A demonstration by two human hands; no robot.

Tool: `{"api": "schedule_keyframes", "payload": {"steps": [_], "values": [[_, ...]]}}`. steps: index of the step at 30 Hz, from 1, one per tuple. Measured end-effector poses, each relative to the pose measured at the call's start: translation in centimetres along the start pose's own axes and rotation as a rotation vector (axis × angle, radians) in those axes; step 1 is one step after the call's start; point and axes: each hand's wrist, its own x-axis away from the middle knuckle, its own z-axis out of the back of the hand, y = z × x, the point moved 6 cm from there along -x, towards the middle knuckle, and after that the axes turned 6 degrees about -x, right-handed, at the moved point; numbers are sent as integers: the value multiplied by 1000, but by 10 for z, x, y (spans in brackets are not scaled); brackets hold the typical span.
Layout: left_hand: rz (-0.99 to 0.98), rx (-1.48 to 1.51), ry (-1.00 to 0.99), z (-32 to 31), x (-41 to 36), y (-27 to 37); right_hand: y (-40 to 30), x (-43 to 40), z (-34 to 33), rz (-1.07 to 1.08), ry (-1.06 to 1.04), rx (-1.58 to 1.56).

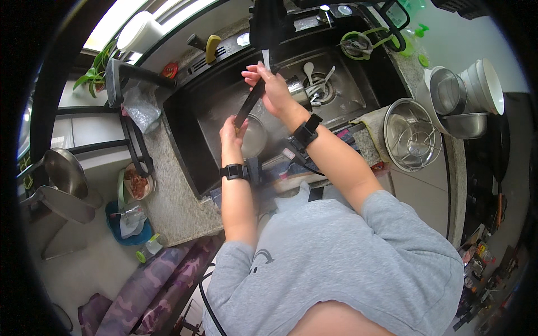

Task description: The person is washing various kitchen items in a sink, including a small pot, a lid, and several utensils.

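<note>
Over the sink, my left hand (233, 133) grips the lower end of a long dark utensil (251, 101), possibly a bundle of chopsticks. My right hand (275, 90) is loosely around its upper part, fingers partly extended. Water (265, 59) runs down from above onto the right hand. Below the hands, a round bowl or lid (253, 136) lies in the black sink (189, 138). Just right of my right hand is a metal pot or cup (297, 90), partly hidden by that hand. White spoons (309, 69) and other light utensils lie about the drain (325, 92).
A green-rimmed strainer (356, 45) sits at the sink's far right. Metal bowls (410, 134) and stacked white bowls (483, 86) crowd the right counter. On the left are a plastic bag (142, 108), a bowl of meat (138, 185) and pans (65, 180). A yellow-handled brush or sponge (212, 48) stands behind.
</note>
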Motion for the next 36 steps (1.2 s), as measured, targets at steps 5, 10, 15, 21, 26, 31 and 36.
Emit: {"api": "schedule_keyframes", "payload": {"steps": [5, 10, 15, 21, 26, 31, 36], "values": [[-32, -19, -137, -48, 6, -6, -32, -2, 17, 34, -5, -86], [31, -65, -278, -102, -2, -22, -66, 5, 38, 172, 94, -26], [34, -102, -238, -139, 1, -35, -91, 21, 58, 229, 217, -55], [-194, -440, -177, -157, 4, -39, -111, 31, 79, 373, 331, -41], [-543, -886, 24, -149, -4, -33, -130, 47, 83, 523, 380, 97], [-658, -1199, 108, -170, 29, -37, -189, 93, 88, 698, 479, 76], [-572, -1301, 108, -178, 33, -54, -258, 169, 76, 886, 524, 122]]}}
